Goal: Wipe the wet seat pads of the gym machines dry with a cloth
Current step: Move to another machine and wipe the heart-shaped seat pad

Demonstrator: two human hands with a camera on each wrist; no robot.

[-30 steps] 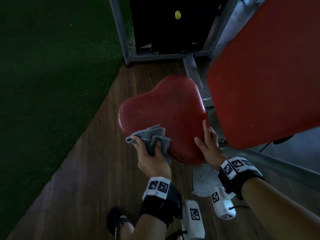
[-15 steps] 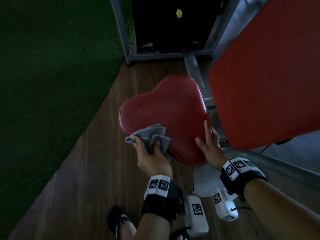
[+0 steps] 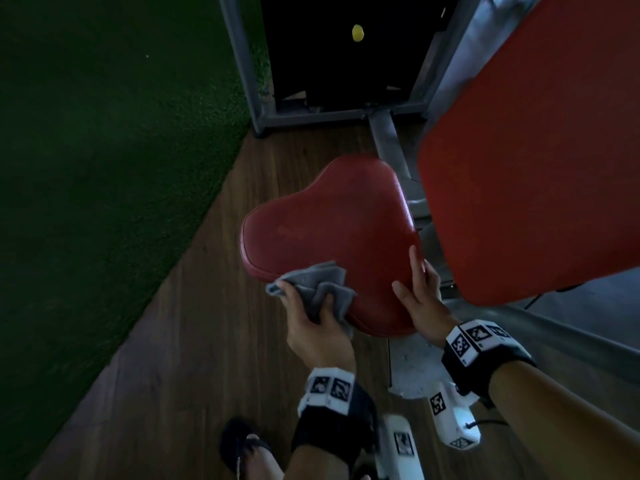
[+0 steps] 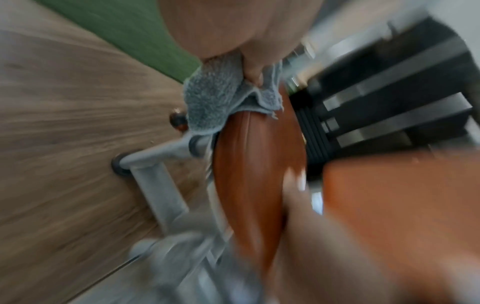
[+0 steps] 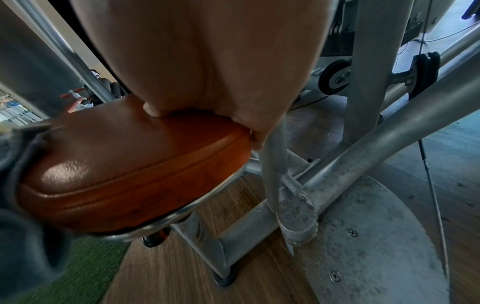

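Observation:
A red heart-shaped seat pad (image 3: 329,237) sits on a grey machine frame. My left hand (image 3: 311,320) grips a bunched grey cloth (image 3: 318,289) and presses it on the pad's near left edge. In the left wrist view the cloth (image 4: 215,102) drapes over the rim of the pad (image 4: 257,164); that view is blurred. My right hand (image 3: 420,292) holds the pad's near right edge, thumb on top and fingers round the side. In the right wrist view the palm lies on the seat pad (image 5: 124,164), and the cloth (image 5: 23,236) shows dark at the far left.
A large red back pad (image 3: 540,150) overhangs the seat on the right. The grey frame (image 5: 363,144) and a round floor plate (image 5: 376,236) stand under the seat. Behind are the weight stack (image 3: 339,46) with a yellow pin, green turf (image 3: 104,150) left, wooden floor (image 3: 194,358), my sandalled foot (image 3: 249,448).
My left hand has slid the cloth slightly right along the pad's near edge. The right hand keeps its hold on the pad.

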